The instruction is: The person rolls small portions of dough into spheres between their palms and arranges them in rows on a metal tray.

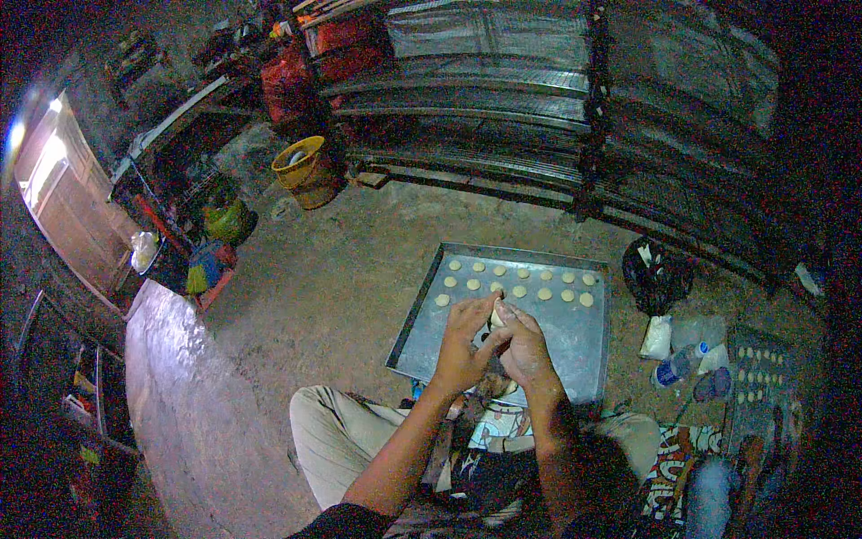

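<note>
Both of my hands meet above the middle of a large square metal baking tray (417,337) on the floor. A piece of pale dough (497,316) is held between my left hand (465,337) and my right hand (524,340); the fingers of both hands close around it. Small flattened rounds of dough (544,294) lie on the tray in rows along its far part, with one more at the left, beginning a further row. Below my hands, close to my lap, more pale dough (505,389) shows partly, mostly hidden by my wrists.
A black plastic bag (656,273), a plastic bottle (672,369) and a white packet (656,337) lie right of the tray. Farther right is another tray (761,404) with dough rounds. A yellow bucket (306,176) and metal racks (471,114) stand beyond.
</note>
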The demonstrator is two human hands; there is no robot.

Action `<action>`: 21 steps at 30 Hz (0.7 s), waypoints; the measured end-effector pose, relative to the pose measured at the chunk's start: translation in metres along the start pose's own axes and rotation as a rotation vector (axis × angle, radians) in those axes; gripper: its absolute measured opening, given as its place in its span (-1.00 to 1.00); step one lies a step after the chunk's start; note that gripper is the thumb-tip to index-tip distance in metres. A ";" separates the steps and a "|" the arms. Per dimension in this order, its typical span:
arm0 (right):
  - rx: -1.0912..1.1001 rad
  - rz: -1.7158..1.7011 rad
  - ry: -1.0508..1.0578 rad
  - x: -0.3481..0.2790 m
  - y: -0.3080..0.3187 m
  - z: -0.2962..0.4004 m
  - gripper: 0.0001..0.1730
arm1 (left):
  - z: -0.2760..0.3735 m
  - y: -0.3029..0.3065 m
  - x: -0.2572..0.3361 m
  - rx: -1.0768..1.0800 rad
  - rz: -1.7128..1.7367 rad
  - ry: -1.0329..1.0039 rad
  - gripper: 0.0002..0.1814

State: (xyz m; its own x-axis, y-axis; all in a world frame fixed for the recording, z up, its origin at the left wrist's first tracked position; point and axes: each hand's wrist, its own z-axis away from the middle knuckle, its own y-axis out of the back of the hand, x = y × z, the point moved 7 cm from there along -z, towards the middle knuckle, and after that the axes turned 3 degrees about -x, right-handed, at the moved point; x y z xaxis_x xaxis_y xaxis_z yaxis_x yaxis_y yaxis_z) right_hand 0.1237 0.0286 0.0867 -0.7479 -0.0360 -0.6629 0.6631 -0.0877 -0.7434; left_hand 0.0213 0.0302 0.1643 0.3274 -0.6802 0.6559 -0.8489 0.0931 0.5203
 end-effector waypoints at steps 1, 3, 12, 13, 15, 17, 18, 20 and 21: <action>0.017 0.041 0.044 -0.001 -0.002 -0.001 -0.71 | 0.001 0.001 -0.002 0.006 -0.019 -0.010 -0.48; 0.050 0.123 0.132 -0.003 -0.004 -0.004 -0.70 | 0.002 0.002 -0.008 0.018 -0.056 -0.030 -0.49; -0.082 0.323 0.030 -0.003 -0.005 -0.004 -0.63 | -0.010 0.017 -0.017 0.243 0.039 0.103 -0.83; -0.109 0.229 0.015 -0.005 -0.013 -0.001 -0.64 | -0.010 0.018 -0.019 0.243 0.050 0.139 -0.84; -0.076 0.071 -0.093 -0.005 -0.014 0.004 -0.69 | -0.012 0.013 -0.025 0.211 0.172 0.110 -0.82; -0.116 -0.135 -0.093 -0.006 -0.021 0.005 -0.73 | -0.017 0.010 -0.022 0.144 0.196 0.065 -0.79; -0.091 -0.125 -0.077 -0.006 -0.022 0.006 -0.74 | -0.013 0.005 -0.016 0.044 0.048 -0.034 -0.74; -0.038 -0.109 -0.042 -0.010 -0.024 0.013 -0.75 | -0.012 -0.002 -0.004 -0.015 0.010 -0.089 -0.68; -0.042 -0.049 -0.006 -0.012 -0.018 0.010 -0.75 | -0.012 -0.006 0.000 -0.047 -0.008 -0.117 -0.64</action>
State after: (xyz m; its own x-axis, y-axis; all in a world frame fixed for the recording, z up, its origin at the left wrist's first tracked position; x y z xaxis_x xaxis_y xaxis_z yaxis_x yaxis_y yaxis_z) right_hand 0.1205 0.0202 0.1089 -0.7799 -0.0385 -0.6248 0.6260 -0.0481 -0.7784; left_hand 0.0311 0.0381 0.1683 0.2811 -0.7608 0.5849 -0.8251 0.1197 0.5522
